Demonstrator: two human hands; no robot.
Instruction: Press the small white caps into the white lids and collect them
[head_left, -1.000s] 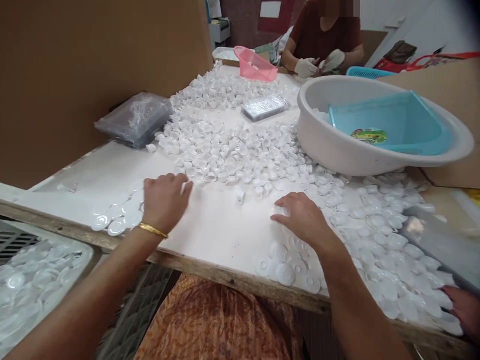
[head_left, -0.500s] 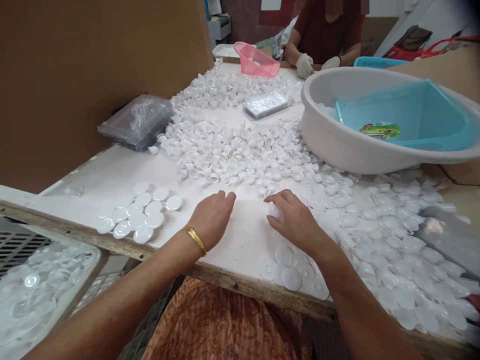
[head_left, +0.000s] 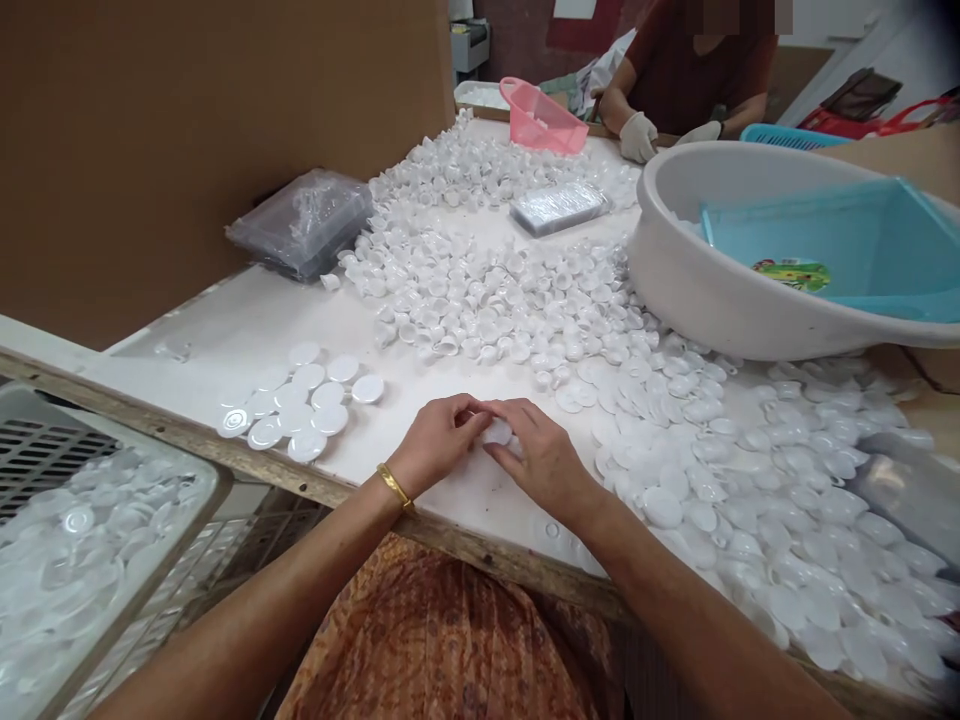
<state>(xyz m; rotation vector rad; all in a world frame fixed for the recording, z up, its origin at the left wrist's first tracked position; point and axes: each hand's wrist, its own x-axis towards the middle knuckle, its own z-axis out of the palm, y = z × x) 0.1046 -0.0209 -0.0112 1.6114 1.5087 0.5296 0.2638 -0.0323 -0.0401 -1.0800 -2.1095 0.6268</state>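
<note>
My left hand (head_left: 435, 440) and my right hand (head_left: 536, 460) meet over the white table (head_left: 247, 325) near its front edge. Between their fingertips they pinch a small white plastic cap (head_left: 496, 432). A gold bangle sits on my left wrist. To the left lies a small group of flat white discs (head_left: 296, 405). A large heap of small white caps (head_left: 495, 290) spreads across the middle, and flat white lids (head_left: 750, 470) cover the right side.
A grey basin (head_left: 720, 290) holding a blue basket (head_left: 825, 240) stands at the right. A crate of white lids (head_left: 67, 540) sits low at left. Farther back are a plastic bag (head_left: 304, 220), a pink basket (head_left: 540, 118) and another person's gloved hands (head_left: 637, 135).
My left hand left the discs at the left and moved right; my right hand came in toward it. Both now meet on one white cap. The view shifted a little.
</note>
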